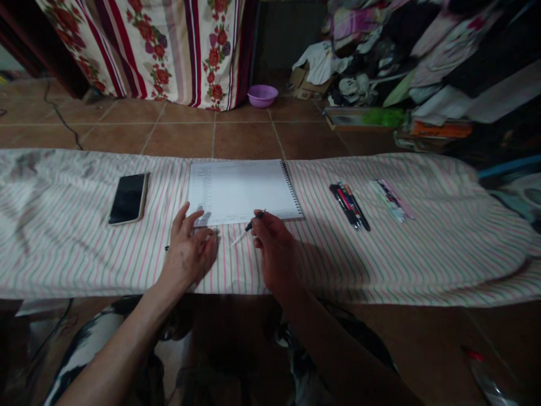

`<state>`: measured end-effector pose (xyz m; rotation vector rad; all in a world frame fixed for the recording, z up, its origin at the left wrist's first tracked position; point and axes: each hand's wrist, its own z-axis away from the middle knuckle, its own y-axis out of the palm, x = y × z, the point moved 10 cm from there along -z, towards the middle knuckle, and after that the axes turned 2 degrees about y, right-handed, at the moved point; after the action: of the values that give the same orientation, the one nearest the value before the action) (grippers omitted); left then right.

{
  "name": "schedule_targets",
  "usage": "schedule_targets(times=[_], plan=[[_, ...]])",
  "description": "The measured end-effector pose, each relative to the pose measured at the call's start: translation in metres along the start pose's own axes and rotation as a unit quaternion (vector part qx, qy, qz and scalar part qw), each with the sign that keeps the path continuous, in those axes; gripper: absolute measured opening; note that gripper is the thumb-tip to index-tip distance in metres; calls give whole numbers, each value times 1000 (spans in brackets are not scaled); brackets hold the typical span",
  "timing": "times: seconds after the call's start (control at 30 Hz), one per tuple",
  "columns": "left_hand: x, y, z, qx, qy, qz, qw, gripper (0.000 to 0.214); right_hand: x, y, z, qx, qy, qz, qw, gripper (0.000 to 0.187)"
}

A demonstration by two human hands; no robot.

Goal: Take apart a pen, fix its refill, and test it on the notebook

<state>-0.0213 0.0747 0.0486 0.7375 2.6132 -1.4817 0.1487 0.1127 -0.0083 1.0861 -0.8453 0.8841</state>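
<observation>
A spiral notebook (249, 186) lies flat with its coil along the right side; faint printed lines run down its left part and along the bottom. My left hand (190, 245) rests by its lower left corner, fingers spread and holding nothing. Between the thumb and fingers of my right hand (276, 242) is a slim pen (249, 226), black at the upper end and pale or clear toward the lower left. It tilts over the notebook's bottom edge. Just left of my left wrist, a small black tip (167, 248) shows; the rest of it is hidden.
A phone (128, 198) lies on the striped cloth (84, 248) at left. Several pens (350, 206) are bunched to the right, with a second bundle of pale pens (393, 200) beyond. On the tiled floor are a purple bowl (262, 96) and piled clothes (319, 62).
</observation>
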Motion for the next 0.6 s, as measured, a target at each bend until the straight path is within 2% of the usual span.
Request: schedule_targets(times=[0.07,0.13,0.23,0.3,0.43,0.5,0.6], plan=[[-1,-1,-1,-8,4,8,1000,13,-7,-4,0,-18,36,4,999,24],[0,-1,-2,-15,8,11,1000,12,-18,-8,0,-28,93,-34,995,17],[4,-2,-2,-24,1,16,1000,13,-25,-6,0,-15,154,-99,983,6],[5,-1,-1,-24,-2,31,999,14,-30,-1,4,3,209,-146,967,12],[2,0,-2,-30,-6,79,996,12,-50,24,26,44,373,-314,872,26],[-1,0,-3,-32,-7,99,995,10,-57,31,34,46,410,-366,834,30],[-3,2,-4,-28,-13,120,992,10,-69,35,38,34,441,-415,795,28]])
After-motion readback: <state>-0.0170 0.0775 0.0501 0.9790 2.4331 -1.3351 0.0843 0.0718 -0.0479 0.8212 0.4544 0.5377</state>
